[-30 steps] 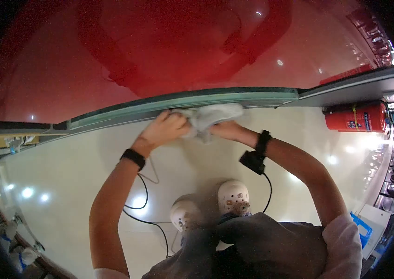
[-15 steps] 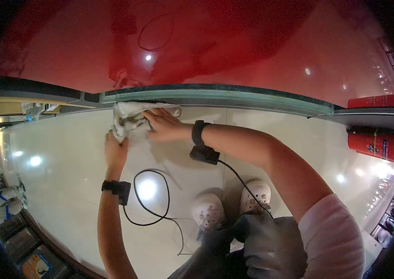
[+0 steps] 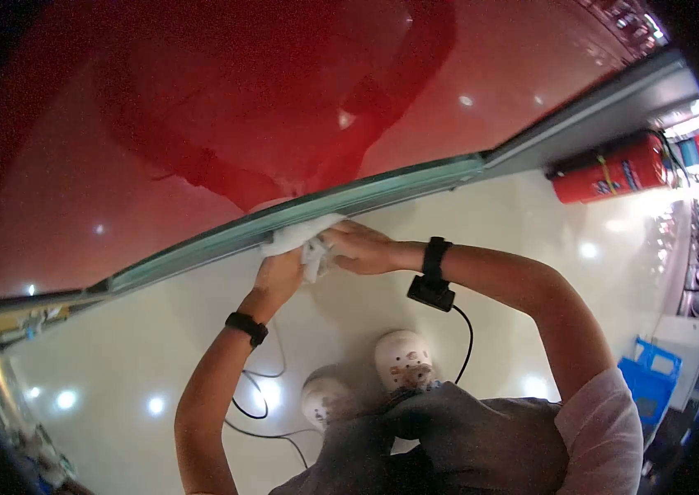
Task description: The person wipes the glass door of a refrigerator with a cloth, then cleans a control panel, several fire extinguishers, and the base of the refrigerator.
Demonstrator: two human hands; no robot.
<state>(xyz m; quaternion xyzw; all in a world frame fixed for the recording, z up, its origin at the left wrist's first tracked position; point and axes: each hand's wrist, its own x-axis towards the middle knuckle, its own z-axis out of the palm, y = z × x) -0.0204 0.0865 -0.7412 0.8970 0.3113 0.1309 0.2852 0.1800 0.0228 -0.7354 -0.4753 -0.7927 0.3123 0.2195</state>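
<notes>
A white cloth [image 3: 304, 237] is bunched up against the base of the glossy red panel [image 3: 226, 107], just below its greenish lower rail [image 3: 399, 183]. My left hand [image 3: 280, 276] grips the cloth's left part from below. My right hand [image 3: 362, 247] holds its right part, with the fingers curled into the folds. Both sets of fingertips are partly hidden by the fabric. The hands are close together, just above the pale tiled floor [image 3: 490, 223].
A red fire extinguisher [image 3: 613, 172] lies near the panel at right. A blue plastic stool-like item [image 3: 651, 381] is at lower right. Black cables [image 3: 467, 346] run from my wrist straps. My white clogs [image 3: 403, 360] stand on the floor below.
The view has turned and shifted rightward along the panel. The cloth, spread out before, is now bunched between my hands, which have come together. My left hand has closed on it.
</notes>
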